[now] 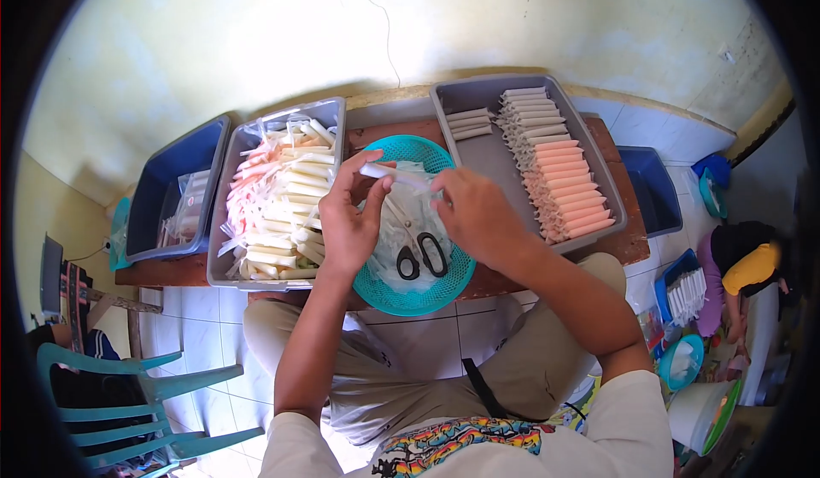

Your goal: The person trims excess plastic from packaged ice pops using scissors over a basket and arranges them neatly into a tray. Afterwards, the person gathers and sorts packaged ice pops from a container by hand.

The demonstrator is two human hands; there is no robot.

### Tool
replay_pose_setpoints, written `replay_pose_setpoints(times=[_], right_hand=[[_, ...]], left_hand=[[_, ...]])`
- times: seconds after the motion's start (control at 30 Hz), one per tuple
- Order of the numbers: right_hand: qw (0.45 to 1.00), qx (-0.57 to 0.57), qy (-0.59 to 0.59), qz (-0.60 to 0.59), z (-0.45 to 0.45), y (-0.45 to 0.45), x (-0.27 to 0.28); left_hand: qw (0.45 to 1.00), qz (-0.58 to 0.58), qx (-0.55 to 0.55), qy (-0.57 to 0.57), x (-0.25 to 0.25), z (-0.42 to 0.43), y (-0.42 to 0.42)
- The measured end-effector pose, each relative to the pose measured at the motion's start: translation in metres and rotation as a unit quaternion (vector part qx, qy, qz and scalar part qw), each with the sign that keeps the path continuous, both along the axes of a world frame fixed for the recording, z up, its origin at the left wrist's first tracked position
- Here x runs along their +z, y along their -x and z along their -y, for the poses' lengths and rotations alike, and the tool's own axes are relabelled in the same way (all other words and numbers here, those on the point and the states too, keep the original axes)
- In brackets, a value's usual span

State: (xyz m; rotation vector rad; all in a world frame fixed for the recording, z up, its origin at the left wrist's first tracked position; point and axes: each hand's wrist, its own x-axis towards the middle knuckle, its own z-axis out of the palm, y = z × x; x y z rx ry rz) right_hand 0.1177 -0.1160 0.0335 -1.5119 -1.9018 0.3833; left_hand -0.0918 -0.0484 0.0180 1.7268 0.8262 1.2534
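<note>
Between thumb and fingers, my left hand (352, 217) grips a white filled plastic tube (377, 171) that looks like an ice pop. My right hand (483, 222), slightly blurred, pinches the tube's thin plastic tail at the other end. Both hands are above a turquoise basket (369, 294), which holds clear plastic scraps (389, 260) and black-handled scissors (433, 254). Left of it, a grey tray (340, 128) is heaped with loose white and pink tubes (295, 200). On the right, another grey tray (504, 170) holds tubes in neat rows, with pink ones (568, 183) nearest me.
A dark blue bin (154, 196) with plastic packs stands at far left, and another blue bin (653, 192) lies beyond the bench (628, 222). A green plastic chair (145, 401) is at lower left. At right, another person (739, 264) bends near tubs.
</note>
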Motion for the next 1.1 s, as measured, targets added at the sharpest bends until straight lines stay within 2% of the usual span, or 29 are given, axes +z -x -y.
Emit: replay_pose_setpoints(times=[0.13,0.2,0.27,0.33,0.43,0.53,0.63,0.7,0.8,1.03,1.1], right_hand=[[0.996,-0.064,-0.067,0.009,-0.002,-0.029,0.02],[0.984,-0.038,-0.174,0.029,-0.009,-0.049,0.021],[0.982,-0.051,-0.179,0.03,-0.013,-0.071,0.026],[0.981,-0.062,-0.182,0.034,-0.016,-0.095,0.028],[0.98,-0.075,-0.173,0.059,-0.021,-0.132,0.028],[0.982,-0.097,-0.146,0.065,-0.026,-0.167,0.027],[0.973,-0.122,-0.17,0.098,-0.039,-0.201,0.012],[0.97,-0.135,-0.167,0.111,-0.047,-0.217,0.001],[0.967,-0.175,-0.126,0.135,-0.055,-0.232,-0.009],[0.958,-0.219,-0.068,0.17,-0.069,-0.248,-0.03],[0.951,-0.218,-0.065,0.209,-0.076,-0.255,-0.039]], left_hand=[[0.999,0.021,-0.037,-0.004,0.005,-0.007,-0.036],[0.994,0.099,-0.049,-0.004,0.008,-0.01,-0.064],[0.991,0.119,-0.052,-0.014,0.014,-0.015,-0.091],[0.984,0.139,-0.087,0.075,0.019,-0.02,-0.115],[0.974,0.16,-0.118,0.109,0.011,-0.032,-0.155],[0.978,0.121,-0.129,0.114,0.001,-0.048,-0.187],[0.988,0.057,-0.119,0.08,-0.011,-0.063,-0.213],[0.993,-0.078,-0.08,0.045,-0.014,-0.069,-0.224],[0.989,-0.13,-0.059,0.026,-0.023,-0.077,-0.241],[0.977,-0.209,-0.043,0.0,-0.047,-0.096,-0.267],[0.989,-0.14,-0.051,-0.019,-0.062,-0.101,-0.273]])
